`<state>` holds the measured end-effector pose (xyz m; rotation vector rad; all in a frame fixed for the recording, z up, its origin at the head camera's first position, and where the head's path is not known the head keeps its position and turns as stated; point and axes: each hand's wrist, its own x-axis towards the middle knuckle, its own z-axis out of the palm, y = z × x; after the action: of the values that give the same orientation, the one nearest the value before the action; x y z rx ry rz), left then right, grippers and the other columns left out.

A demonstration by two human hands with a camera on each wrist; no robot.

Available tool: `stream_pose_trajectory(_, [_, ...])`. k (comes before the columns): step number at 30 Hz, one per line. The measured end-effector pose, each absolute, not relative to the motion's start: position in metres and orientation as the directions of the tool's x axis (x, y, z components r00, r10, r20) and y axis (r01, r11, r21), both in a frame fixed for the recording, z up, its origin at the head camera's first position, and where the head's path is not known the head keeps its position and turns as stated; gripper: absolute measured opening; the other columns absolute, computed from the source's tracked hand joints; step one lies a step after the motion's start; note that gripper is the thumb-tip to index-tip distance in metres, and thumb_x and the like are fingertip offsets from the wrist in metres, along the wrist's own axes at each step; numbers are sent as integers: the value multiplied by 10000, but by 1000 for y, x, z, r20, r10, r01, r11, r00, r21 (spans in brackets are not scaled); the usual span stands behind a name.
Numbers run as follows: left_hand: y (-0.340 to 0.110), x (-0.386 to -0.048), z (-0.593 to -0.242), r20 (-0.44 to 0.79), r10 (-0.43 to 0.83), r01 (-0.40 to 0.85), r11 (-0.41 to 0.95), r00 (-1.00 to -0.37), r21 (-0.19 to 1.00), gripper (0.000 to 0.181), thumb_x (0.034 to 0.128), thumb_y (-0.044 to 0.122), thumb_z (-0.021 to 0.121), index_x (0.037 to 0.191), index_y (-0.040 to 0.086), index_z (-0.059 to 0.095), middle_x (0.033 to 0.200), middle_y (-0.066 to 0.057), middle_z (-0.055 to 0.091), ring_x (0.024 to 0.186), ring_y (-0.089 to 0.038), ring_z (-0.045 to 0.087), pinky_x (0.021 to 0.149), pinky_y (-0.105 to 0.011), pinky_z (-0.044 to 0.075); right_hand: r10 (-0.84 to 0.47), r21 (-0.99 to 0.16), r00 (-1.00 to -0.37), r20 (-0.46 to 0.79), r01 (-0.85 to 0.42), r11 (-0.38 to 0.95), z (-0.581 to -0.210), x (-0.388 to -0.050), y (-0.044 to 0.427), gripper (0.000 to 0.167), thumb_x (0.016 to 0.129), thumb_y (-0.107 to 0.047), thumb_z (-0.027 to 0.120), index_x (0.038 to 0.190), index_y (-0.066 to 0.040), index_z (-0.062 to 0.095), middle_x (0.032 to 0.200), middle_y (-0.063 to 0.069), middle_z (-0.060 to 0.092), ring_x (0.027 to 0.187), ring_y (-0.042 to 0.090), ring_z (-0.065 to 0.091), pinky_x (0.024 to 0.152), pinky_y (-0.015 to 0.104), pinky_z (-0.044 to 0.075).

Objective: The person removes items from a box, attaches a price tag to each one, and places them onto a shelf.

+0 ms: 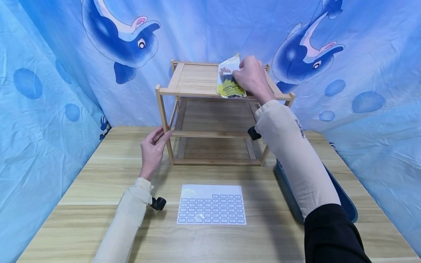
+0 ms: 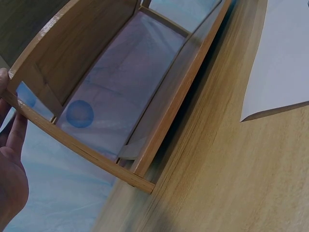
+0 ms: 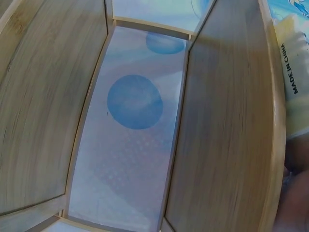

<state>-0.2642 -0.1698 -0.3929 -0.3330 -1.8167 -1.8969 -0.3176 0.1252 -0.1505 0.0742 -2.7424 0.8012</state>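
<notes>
While my right hand (image 1: 252,75) pinches the packet (image 1: 230,82) by its right edge, my left hand (image 1: 153,148) grips the rack (image 1: 213,134) at its left front post (image 1: 162,109). Packet, one: above the top shelf (image 1: 194,76), near the front rail (image 1: 190,93); whether it touches, I cannot tell. Progress, by my judgement: packet at shelf height, done; letting go, not yet done. Bearing: printed face toward me, yellow end lowermost. Long axis: up and down in the head view, upper end leaning slightly right; true tilt unclear. Card (image 1: 212,204), one: flat before the rack.
</notes>
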Motion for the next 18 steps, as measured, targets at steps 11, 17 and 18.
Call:
stream_pose_trajectory(11, [-170,-266,-394,483,-185,489,15,-856,872,387,1009,34,661,1363,-103,587,1296,-276,638,1056,-27,689,919,-216,531,33,-488,-952,305,-126,864,-154,-318,121,375,999,-143,559,688,-107,352,609,-9,242,512,102,234,473,227,270])
stream_pose_trajectory(17, [-169,-266,-395,500,-186,509,3,-846,861,384,999,102,703,1342,-54,630,1272,-227,676,1074,-65,698,918,-234,539,48,-514,-949,311,-126,848,-154,-316,121,349,996,-155,547,694,-109,377,599,-16,268,502,96,259,475,225,296])
stream_pose_trajectory(18, [-169,-266,-395,505,-185,514,2,-843,858,386,997,111,707,1339,-52,633,1269,-226,678,1079,-72,699,919,-238,539,49,-520,-948,315,-129,845,-153,-316,121,345,995,-159,545,695,-108,383,597,-17,276,502,93,265,475,223,299])
